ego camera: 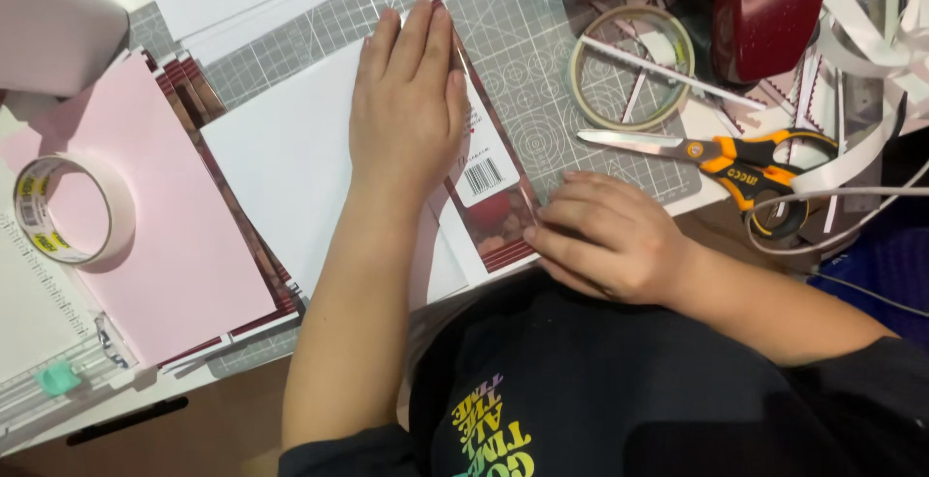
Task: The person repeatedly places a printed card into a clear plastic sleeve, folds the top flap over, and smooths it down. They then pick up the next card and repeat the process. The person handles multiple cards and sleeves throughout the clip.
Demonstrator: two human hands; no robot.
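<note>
My left hand (411, 100) lies flat, fingers together, pressing down on a white sheet (281, 158) that covers a dark red printed card (494, 201). The card's right edge, with a barcode patch, sticks out from under the sheet. My right hand (605, 235) rests at the card's lower right corner, fingertips on its edge. Both sit on a grey cutting mat (527, 61) with a white grid.
A pink sheet (164, 235) on a stack of printed cards lies left, with a white tape roll (63, 208) on it. A paper trimmer (58, 375) is at lower left. Orange-handled scissors (721, 158), a clear tape ring (631, 66), paper strips and a dark red device (764, 8) crowd the right.
</note>
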